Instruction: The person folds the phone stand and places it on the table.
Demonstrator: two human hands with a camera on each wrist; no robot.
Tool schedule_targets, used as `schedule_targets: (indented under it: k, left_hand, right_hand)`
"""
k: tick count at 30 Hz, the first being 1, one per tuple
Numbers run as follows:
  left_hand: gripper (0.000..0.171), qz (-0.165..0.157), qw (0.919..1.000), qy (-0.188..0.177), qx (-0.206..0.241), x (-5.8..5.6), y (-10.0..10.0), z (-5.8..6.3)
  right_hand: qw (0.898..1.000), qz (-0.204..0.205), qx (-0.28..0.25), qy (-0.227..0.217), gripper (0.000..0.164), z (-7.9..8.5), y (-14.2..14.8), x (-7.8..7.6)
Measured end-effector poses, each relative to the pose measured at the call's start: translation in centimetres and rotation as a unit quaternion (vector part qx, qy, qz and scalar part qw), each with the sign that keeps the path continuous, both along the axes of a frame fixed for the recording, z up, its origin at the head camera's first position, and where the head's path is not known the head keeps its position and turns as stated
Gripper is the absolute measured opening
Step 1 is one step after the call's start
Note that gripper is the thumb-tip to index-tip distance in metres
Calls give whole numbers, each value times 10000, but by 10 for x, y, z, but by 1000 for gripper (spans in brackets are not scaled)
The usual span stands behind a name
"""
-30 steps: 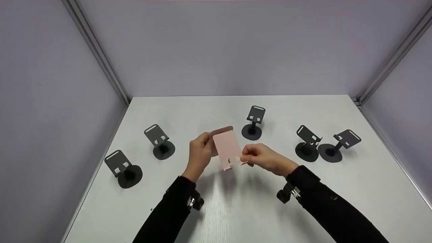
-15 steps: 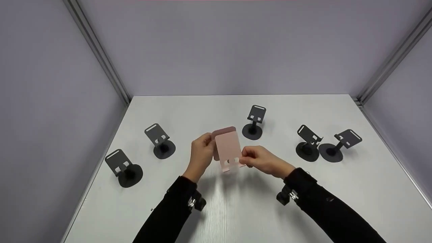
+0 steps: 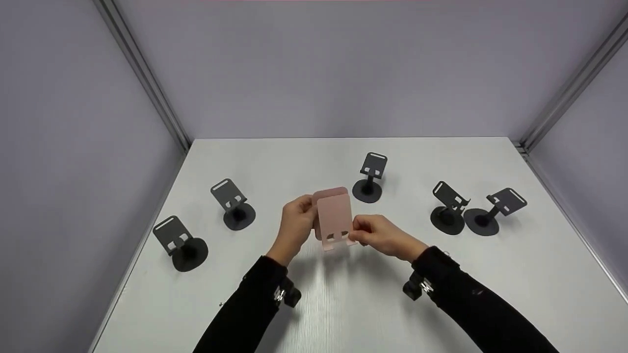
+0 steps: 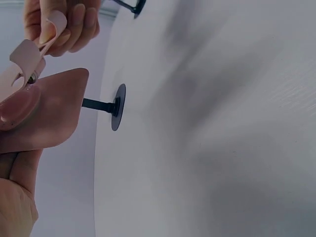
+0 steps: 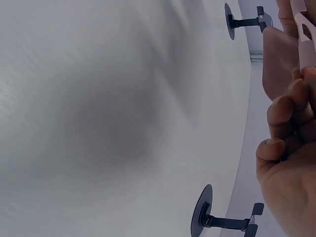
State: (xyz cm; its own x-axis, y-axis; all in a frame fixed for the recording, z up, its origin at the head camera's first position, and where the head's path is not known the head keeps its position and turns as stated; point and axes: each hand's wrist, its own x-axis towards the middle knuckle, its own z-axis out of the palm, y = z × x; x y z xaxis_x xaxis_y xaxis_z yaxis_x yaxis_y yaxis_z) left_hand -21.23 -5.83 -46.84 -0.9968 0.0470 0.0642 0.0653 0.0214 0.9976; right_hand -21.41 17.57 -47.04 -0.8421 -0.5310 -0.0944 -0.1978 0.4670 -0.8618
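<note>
Spreading beneath both hands, the table [image 3: 363, 314] bears dark stands [image 3: 367, 192]: two toward its left edge, one near its far edge, two toward its right. Above the table's middle, off its surface, the person holds the pink stand [image 3: 334, 211] tilted, its two plates close together at an angle. It looks light, thin and stiff, probably smooth enough to slide a little but hardly fragile; the plates' long side edges seem the surest hold, and the gap between them could nip skin. The left hand [image 3: 296, 220] grips the rear plate [image 4: 57, 111] at its left side, so that plate lies within its fingers. The right hand [image 3: 380, 234] pinches the front plate [image 3: 334, 213] at its lower right corner, by a curled lip [image 4: 59, 20]; the upper part lies beyond its fingertips.
</note>
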Motion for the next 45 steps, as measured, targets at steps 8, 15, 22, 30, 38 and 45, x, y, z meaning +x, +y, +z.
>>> schedule_targets:
  k: [8, 15, 22, 30, 38, 45]
  left_hand:
    - [18, -113, 9998, -151, 5, -1, 0, 0]
    - [19, -205, 9997, -93, 47, -1, 1, 0]
    - [20, -242, 9996, -169, 30, -1, 2, -1]
    - [23, -239, 9991, -340, 46, -1, 3, -4]
    - [25, -268, 9990, -347, 36, 0, 3, -5]
    - [25, -240, 9989, -398, -30, -1, 5, -6]
  right_hand:
    - [10000, -64, 20, 30, 14, 0, -1, 1]
    - [9995, -34, 112, 282, 15, -4, -1, 0]
    - [9997, -48, 117, 193, 16, -6, 1, 1]
    - [9998, -33, 73, 188, 16, -7, 1, 4]
    - [9999, -122, 8, -11, 17, -4, 1, 9]
    - [9999, -55, -30, -159, 13, -4, 4, 9]
